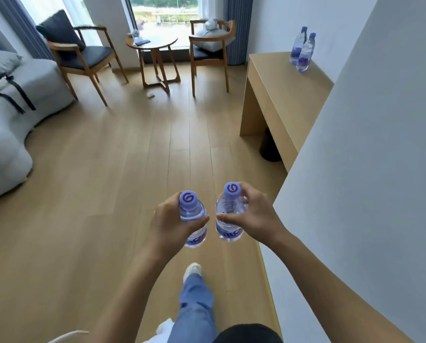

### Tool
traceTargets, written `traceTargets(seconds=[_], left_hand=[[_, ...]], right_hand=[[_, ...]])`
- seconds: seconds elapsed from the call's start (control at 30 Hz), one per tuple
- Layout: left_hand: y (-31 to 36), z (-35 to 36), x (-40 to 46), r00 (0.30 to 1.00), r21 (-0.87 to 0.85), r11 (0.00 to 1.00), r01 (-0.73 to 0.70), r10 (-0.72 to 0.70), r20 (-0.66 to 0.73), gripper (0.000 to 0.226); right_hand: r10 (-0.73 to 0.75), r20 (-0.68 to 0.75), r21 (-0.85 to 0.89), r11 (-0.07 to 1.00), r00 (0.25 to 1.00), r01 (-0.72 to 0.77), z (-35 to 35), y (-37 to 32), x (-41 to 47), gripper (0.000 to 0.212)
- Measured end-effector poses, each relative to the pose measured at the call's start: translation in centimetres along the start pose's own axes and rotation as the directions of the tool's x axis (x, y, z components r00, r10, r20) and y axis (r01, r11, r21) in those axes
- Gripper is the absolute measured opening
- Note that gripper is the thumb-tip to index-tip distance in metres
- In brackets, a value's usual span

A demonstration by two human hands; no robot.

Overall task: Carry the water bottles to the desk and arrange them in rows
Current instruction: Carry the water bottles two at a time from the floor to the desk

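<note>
1. Nearest to me, a leg in blue jeans (194,310) swings forward with a white shoe (193,269) over the wooden floor (95,194); the person looks to be mid-stride.
2. Just ahead of the shoe, the left hand (172,224) is curled round the upper body of one water bottle (192,216), thumb across its front, the purple cap up.
3. Beside it, the right hand (252,214) grips a second bottle (230,214) the same way, fingers round the neck and shoulder. Both bottles hang upright, close together, not touching as far as I can tell.
4. To the right, a white wall (368,169) juts out and hides the near end of the desk (281,95).
5. Farther on, two more bottles on the desk (302,49) stand upright by the wall, one just behind the other, starting a row.
6. Beyond, two armchairs flank a round table (152,43) by the window; a grey sofa (13,107) lies on the left.
7. I judge this the carrying step, the task partly done. Next, the walk must curve right past the wall corner, then each bottle needs setting down upright beside the standing pair, in line with them, without knocking them.
</note>
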State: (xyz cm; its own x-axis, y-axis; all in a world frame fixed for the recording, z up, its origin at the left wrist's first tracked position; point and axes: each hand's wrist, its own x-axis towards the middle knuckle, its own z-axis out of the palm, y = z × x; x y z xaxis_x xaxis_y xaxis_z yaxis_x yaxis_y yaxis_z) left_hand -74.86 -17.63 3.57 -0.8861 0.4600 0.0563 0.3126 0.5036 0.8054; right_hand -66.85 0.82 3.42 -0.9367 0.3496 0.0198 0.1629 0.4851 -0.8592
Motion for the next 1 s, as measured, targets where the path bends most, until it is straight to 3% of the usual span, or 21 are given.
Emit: traceTargets(seconds=[0.43,1.0], left_hand=[[-1.8,-0.3,34.1,0.963,0.039,0.979,-0.202,0.191,0.188,0.032],[7.2,14.3,70.9,0.868,-0.024,0.943,-0.333,0.317,0.382,0.029]], right_hand=[[0.151,-0.205,0.029,0.989,0.967,-0.148,-2.2,0.6,28.4,0.053],[0.250,-0.414,0.089,0.968,0.875,-0.235,-17.4,11.0,58.6,0.050]])
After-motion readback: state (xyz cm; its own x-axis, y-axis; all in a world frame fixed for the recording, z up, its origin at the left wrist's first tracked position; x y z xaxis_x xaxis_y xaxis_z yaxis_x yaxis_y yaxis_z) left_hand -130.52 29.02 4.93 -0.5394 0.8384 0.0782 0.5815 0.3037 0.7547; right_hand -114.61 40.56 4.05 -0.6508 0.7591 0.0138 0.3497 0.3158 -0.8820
